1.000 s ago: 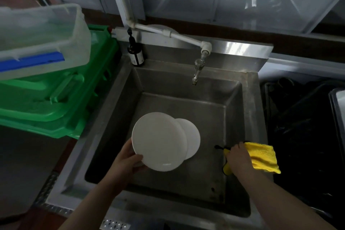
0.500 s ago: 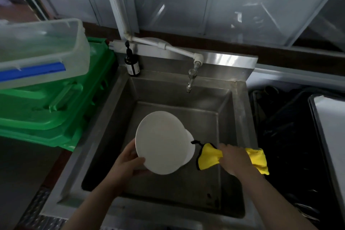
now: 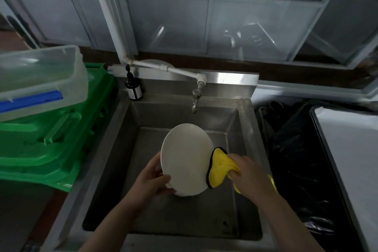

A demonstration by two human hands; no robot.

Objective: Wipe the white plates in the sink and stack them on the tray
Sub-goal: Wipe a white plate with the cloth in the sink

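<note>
Round white plate [image 3: 185,155] tilted over steel sink [image 3: 243,120], L hand [image 3: 152,180] gripping its lower-left rim. R hand [image 3: 250,174] clutches yellow microfibre cloth [image 3: 217,166] w/ black edging, touching plate's right edge.

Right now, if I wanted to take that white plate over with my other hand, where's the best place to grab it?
Pinch the plate at its far upper rim, coming from the tap side. It is tilted up on edge, so that rim stands free, while the left hand holds the lower left rim and the cloth in the right hand covers the right edge.

green crates [image 3: 51,145], clear tub [image 3: 38,75], bottle [image 3: 133,90]
</note>
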